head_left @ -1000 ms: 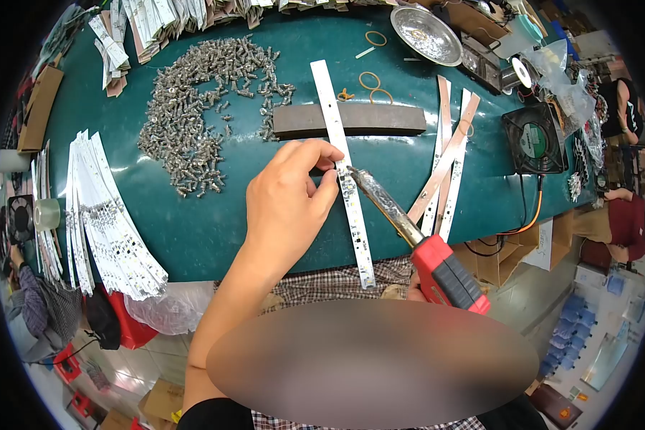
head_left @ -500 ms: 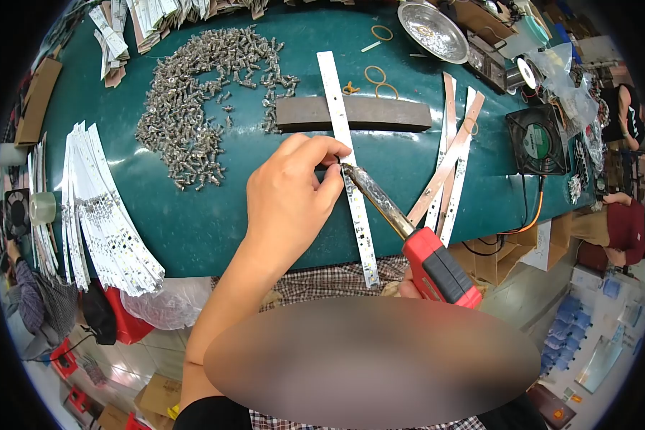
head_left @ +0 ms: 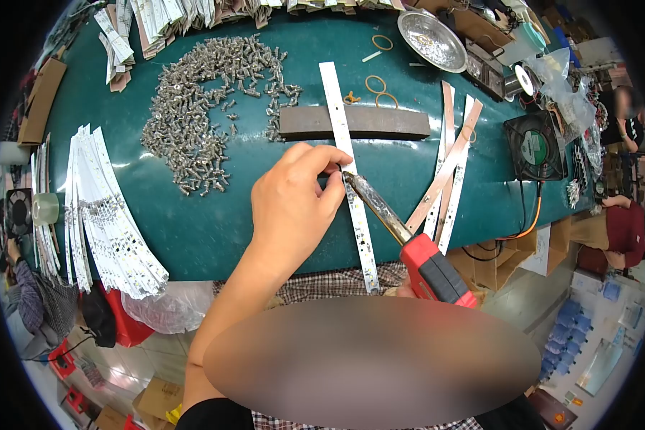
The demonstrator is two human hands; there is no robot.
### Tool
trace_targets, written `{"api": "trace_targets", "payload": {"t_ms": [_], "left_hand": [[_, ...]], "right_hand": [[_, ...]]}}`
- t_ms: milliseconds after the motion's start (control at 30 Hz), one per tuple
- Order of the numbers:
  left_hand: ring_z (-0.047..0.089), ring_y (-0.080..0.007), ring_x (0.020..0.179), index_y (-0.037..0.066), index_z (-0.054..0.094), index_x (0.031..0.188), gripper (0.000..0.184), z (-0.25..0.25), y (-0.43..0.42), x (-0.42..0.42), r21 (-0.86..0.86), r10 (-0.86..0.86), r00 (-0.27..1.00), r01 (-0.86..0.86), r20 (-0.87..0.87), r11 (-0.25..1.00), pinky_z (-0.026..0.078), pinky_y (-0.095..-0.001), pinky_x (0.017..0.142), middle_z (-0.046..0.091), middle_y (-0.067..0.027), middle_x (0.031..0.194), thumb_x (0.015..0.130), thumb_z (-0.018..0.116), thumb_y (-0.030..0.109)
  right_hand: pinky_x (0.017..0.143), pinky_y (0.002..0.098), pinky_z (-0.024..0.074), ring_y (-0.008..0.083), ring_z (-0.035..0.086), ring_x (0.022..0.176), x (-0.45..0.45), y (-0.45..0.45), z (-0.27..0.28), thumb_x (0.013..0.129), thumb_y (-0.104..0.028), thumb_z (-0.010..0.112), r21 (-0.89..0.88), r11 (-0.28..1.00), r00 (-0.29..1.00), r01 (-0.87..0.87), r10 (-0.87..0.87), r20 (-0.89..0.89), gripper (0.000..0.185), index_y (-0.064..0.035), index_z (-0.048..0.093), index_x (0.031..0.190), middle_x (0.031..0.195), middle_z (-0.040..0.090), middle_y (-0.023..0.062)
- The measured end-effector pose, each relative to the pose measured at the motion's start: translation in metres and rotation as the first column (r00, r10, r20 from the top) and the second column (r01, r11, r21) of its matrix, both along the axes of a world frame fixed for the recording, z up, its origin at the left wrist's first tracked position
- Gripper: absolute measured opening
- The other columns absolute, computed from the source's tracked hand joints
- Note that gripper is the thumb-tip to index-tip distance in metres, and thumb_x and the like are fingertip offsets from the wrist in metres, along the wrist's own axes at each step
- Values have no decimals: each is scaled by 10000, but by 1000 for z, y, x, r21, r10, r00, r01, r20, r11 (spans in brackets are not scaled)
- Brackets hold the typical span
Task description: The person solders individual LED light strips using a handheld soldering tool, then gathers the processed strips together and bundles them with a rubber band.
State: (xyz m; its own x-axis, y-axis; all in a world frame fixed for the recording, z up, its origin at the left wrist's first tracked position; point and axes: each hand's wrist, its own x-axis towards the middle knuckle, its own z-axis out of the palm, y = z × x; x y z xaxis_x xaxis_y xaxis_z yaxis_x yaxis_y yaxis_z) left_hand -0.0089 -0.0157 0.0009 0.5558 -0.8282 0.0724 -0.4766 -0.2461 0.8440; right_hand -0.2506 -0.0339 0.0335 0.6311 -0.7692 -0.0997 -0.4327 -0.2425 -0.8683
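A white circuit strip [head_left: 359, 222] lies slanted over a dark grey bar [head_left: 387, 123], its lower end at the table's front edge. My left hand [head_left: 294, 197] is closed at the strip's left side, thumb and index finger pinched on something small and dark that I cannot make out. My right hand [head_left: 406, 289], mostly hidden, grips the red and black handle of a soldering iron [head_left: 437, 271]. The iron's tip touches or nearly touches the strip beside my left fingertips. Left of the bar lies a pile of small metal parts [head_left: 186, 129].
A fan of white strips [head_left: 107, 222] lies at left, and crossed strips [head_left: 451, 165] at right. Beyond them stand a black fan [head_left: 534, 147], a solder spool [head_left: 521, 74] and a metal dish [head_left: 432, 41]. Rubber bands [head_left: 375, 84] lie behind the bar. People are at the far right.
The view has shifted slightly. The iron's handle has swung a little to the left, while its tip stays by my left fingertips. My left hand keeps its pinch.
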Motion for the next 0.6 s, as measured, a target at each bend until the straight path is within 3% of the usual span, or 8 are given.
{"api": "trace_targets", "payload": {"t_ms": [167, 200, 233, 300, 367, 400, 567, 600], "left_hand": [[565, -98, 577, 105, 743, 1007, 206, 1, 1, 0, -5, 7, 1000, -7, 3, 1000, 474, -246, 573, 682, -16, 892, 820, 689, 37], [573, -114, 581, 107, 740, 1001, 197, -1, 0, -1, -37, 9, 1000, -9, 13, 999, 478, -256, 573, 672, -28, 876, 821, 692, 42], [581, -131, 585, 109, 738, 995, 189, -2, 0, 0, -70, 15, 999, -13, 30, 997, 481, -267, 574, 661, -41, 860, 822, 695, 46], [608, -168, 606, 104, 727, 970, 148, -3, 2, 2, -88, 2, 994, 7, 107, 996, 495, -296, 577, 638, -59, 838, 832, 697, 60], [607, -153, 605, 111, 732, 978, 159, -5, 2, 3, -75, 0, 997, 6, 77, 997, 493, -292, 576, 644, -48, 850, 832, 701, 60], [607, -153, 605, 111, 732, 978, 159, 1, -2, 8, -102, -7, 996, 17, 92, 995, 493, -292, 576, 644, -48, 850, 832, 701, 60], [645, -163, 614, 133, 734, 987, 160, 10, 3, 0, -11, -2, 1000, 2, -21, 1000, 517, -323, 592, 657, -22, 896, 830, 712, 105], [598, -118, 591, 93, 741, 996, 200, 9, 3, -1, -32, -9, 1000, 8, -29, 999, 486, -263, 576, 660, -36, 939, 807, 722, 31]], "right_hand": [[631, 344, 506, 244, 640, 723, -9, 4, 5, 786, -18, 762, -15, 999, 998, 33, -34, -55, 235, 11, 675, 1002, 869, 631, 115], [632, 352, 507, 253, 641, 729, -10, 8, 4, 789, -23, 762, 98, 986, 991, 132, -129, -41, 220, 0, 679, 992, 865, 630, 122], [629, 344, 504, 235, 635, 720, -19, 6, -1, 804, -37, 760, 2, 999, 994, 43, -42, -103, 239, -3, 670, 1023, 872, 630, 111], [654, 340, 503, 195, 620, 740, -21, 8, 2, 829, -55, 745, 188, 971, 985, 150, -130, -116, 264, 1, 655, 1071, 890, 621, 96], [558, 261, 446, 85, 519, 607, -33, 4, -18, 971, -30, 592, 21, 996, 996, 87, -87, 12, 184, -18, 546, 1149, 800, 543, 18], [538, 253, 433, 78, 490, 572, -30, -2, -17, 965, -23, 595, -120, 990, 997, 74, -72, 22, 195, -16, 542, 1153, 781, 529, 9], [534, 212, 403, 53, 490, 595, -18, -49, 1, 954, -26, 629, -304, 892, 942, 335, -326, 81, 277, -17, 538, 1216, 788, 527, -9], [561, 204, 413, 46, 499, 624, -13, -63, 0, 951, -25, 641, -289, 877, 923, 384, -353, 155, 292, -25, 537, 1224, 820, 541, -12]]}}
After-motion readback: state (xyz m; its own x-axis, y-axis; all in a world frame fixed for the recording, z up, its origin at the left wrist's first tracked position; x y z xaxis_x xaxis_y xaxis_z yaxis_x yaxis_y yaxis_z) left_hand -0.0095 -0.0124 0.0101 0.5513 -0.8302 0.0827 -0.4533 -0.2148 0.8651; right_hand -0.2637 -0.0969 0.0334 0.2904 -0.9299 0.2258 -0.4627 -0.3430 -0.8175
